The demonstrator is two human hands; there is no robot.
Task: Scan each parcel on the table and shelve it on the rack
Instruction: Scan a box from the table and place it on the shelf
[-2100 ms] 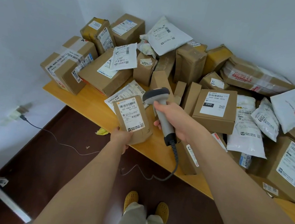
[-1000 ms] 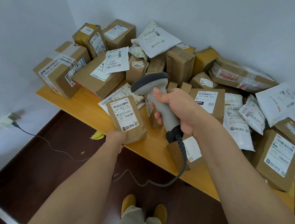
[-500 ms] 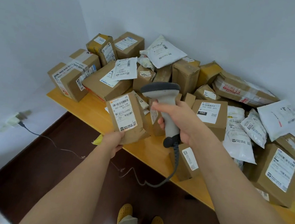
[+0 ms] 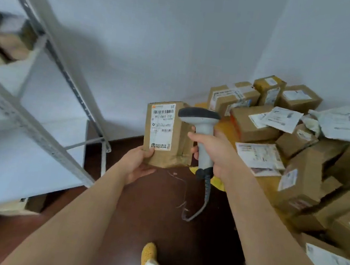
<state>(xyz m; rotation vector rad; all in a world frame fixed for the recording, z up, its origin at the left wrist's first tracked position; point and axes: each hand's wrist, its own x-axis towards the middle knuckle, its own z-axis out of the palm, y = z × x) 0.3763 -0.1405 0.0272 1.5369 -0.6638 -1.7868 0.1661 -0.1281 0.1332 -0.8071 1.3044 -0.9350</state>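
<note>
Head view: your left hand (image 4: 137,165) grips the small brown cardboard parcel (image 4: 167,134) at centre frame; your right hand (image 4: 213,152) grips the grey handheld scanner (image 4: 202,135) beside it. Shelving step, likely. Next: reach the grey metal rack (image 4: 35,115), left.

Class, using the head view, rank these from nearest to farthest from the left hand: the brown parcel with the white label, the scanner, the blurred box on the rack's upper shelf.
1. Brown parcel: held by the left hand.
2. Scanner: just right of the parcel.
3. Blurred box: far upper left, on the rack.
</note>
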